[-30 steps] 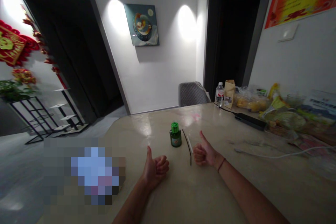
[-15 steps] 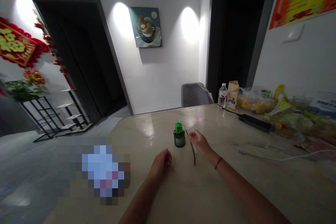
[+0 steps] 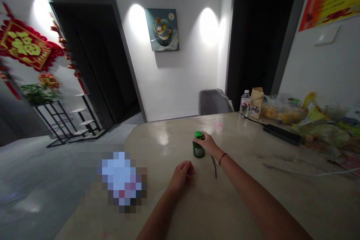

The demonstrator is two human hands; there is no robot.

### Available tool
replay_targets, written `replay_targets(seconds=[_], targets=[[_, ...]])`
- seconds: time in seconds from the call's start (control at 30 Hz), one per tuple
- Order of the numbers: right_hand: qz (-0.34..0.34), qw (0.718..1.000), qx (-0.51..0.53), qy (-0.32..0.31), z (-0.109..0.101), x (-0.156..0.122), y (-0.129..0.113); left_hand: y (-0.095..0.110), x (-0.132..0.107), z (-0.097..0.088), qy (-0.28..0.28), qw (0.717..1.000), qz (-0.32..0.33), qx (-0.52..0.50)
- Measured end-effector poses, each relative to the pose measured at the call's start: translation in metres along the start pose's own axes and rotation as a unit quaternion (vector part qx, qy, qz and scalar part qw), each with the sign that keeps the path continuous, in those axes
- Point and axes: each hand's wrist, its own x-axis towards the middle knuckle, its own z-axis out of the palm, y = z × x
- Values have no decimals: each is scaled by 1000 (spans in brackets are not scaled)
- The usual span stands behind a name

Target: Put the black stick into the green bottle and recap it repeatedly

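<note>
A small dark green bottle (image 3: 199, 152) with a bright green cap (image 3: 198, 134) stands upright on the table. My right hand (image 3: 209, 143) reaches in from the right, thumb and fingers closed around the cap at the bottle's top. Nearer to me, my left hand (image 3: 183, 175) lies on the tabletop with its fingers curled; whatever is inside them, if anything, is hidden. A thin black stick or cord (image 3: 214, 167) lies on the table just right of the bottle, its far end covered by my right wrist.
The pale stone-look table (image 3: 157, 161) spreads around my hands. At the right lie a black power strip (image 3: 282, 134), a white cable (image 3: 303, 173) and bagged food (image 3: 284, 111). Behind them stand a water bottle (image 3: 245, 104) and a paper bag (image 3: 256, 103). A blurred-out patch (image 3: 120, 176) covers the left edge.
My right hand has moved left from beside the black stick onto the bottle's green cap. My left hand stays curled near the bottle. The view has turned slightly left.
</note>
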Motion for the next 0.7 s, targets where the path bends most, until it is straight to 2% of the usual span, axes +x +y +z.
replay_targets(seconds=[0.17, 0.3, 0.43, 0.53, 0.63, 0.7], targets=[[-23, 999, -45, -20, -3, -9, 1, -1, -1, -1, 0, 1000, 5, -1], [-43, 995, -82, -48, -10, -24, -9, -1, 2, 0, 41, 999, 8, -6], [-67, 988, -99, -98, -17, -40, -22, 0, 3, 5, 90, 992, 84, 33], [-58, 986, -97, -123, -17, -50, -28, -2, 0, 10, 81, 983, 136, 96], [-42, 986, -82, -141, -15, -56, -34, -5, -5, 14, 67, 978, 157, 120], [-38, 986, -73, -147, -13, -59, -41, -7, -7, 15, 76, 972, 183, 128]])
